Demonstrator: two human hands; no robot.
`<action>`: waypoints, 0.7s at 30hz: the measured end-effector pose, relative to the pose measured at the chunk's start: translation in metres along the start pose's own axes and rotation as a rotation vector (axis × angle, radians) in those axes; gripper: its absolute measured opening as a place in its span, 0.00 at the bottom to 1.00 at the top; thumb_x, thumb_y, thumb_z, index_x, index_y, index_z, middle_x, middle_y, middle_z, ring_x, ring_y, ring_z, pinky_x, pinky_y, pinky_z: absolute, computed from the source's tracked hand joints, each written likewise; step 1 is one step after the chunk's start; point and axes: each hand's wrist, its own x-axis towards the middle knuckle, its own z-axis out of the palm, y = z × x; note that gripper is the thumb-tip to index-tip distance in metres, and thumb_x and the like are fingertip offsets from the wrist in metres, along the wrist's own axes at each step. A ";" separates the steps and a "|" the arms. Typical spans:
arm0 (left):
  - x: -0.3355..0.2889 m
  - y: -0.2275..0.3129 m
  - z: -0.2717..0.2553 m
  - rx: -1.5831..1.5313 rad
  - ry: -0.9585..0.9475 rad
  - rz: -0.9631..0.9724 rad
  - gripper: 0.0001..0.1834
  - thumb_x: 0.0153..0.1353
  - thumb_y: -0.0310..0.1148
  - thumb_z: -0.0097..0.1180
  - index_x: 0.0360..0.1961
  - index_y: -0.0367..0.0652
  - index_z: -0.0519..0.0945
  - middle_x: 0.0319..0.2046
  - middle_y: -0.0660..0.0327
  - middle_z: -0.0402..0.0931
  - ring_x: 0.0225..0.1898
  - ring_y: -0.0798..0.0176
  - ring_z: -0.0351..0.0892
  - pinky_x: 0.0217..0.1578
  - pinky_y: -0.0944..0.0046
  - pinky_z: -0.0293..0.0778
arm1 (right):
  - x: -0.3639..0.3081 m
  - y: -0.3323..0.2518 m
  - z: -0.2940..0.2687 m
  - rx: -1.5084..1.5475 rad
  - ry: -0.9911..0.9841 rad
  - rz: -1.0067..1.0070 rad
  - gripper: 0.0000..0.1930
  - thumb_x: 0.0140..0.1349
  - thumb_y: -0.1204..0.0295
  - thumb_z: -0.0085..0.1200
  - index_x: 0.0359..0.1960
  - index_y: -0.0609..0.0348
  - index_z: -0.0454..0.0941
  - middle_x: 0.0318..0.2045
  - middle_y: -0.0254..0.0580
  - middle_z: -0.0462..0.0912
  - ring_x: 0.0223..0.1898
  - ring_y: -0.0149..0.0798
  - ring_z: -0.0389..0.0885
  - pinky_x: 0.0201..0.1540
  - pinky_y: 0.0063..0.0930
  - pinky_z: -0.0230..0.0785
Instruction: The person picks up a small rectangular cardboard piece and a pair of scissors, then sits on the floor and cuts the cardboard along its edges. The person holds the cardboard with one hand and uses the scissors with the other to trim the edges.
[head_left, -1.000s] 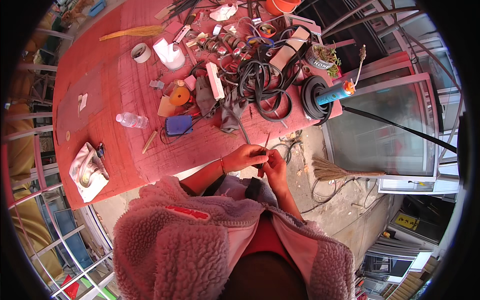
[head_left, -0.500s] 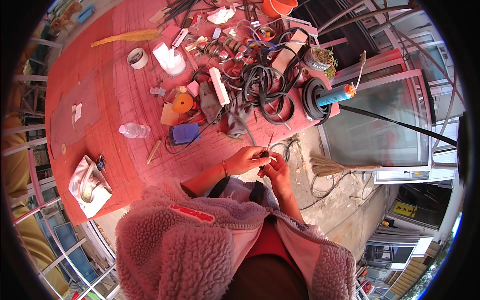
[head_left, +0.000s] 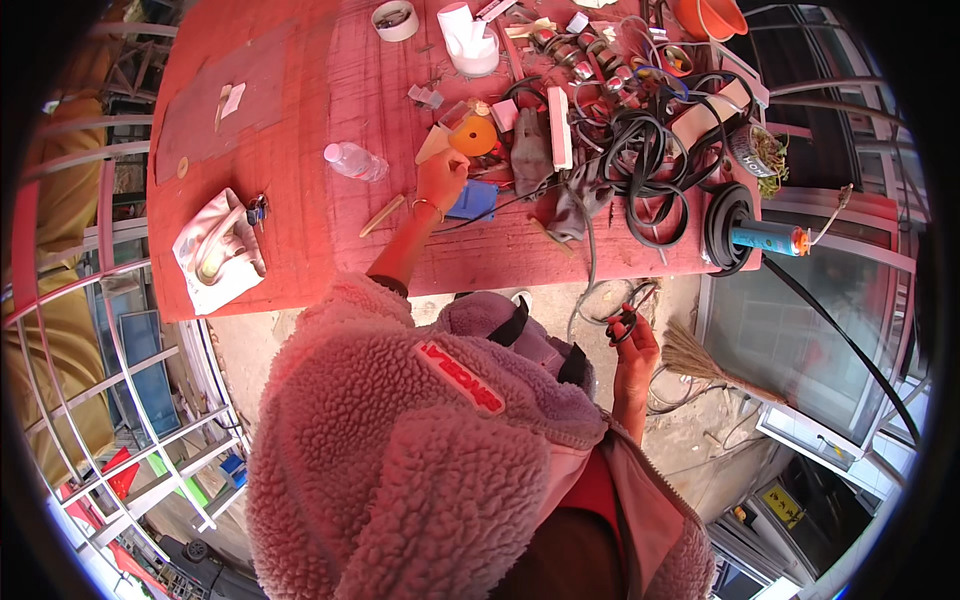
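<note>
Gone from its partner's side, the left grip (head_left: pixel 440 182) has reached out over the red desk (head_left: pixel 305 225), where half a second ago both were together off the near edge on a thin, dark-handled piece. Now the right grip (head_left: pixel 633 355) alone has a small dark object (head_left: pixel 622 322), lower and further right, above the floor (head_left: pixel 690 435). For the work in hand, I'd take that to mean the two-handed part is paused, with one side keeping hold while the other is busy among the clutter. That right grip is closed, its fingers pinching the dark object near their tips; from where I stand its shape is too small to make out. How far open the left grip is I can't tell, since the back of the hand covers it, nor whether it touches anything. Just ahead of it lies a tan piece (head_left: pixel 432 145), with an orange disc (head_left: pixel 473 136) ahead and slightly right. Close on its right a blue box (head_left: pixel 477 200) is partly covered, and a clear bottle (head_left: pixel 355 162) lies off to its left. Left of the right grip a grey cable (head_left: pixel 592 250) hangs down past the desk edge, and to its right rests a straw broom (head_left: pixel 700 362)
</note>
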 end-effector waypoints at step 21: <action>0.072 -0.111 -0.047 0.396 0.202 -0.374 0.10 0.50 0.37 0.61 0.29 0.42 0.86 0.32 0.49 0.84 0.36 0.46 0.85 0.40 0.50 0.79 | -0.001 0.012 -0.006 0.049 0.013 0.077 0.23 0.65 0.73 0.59 0.61 0.62 0.71 0.41 0.40 0.84 0.37 0.28 0.81 0.37 0.19 0.71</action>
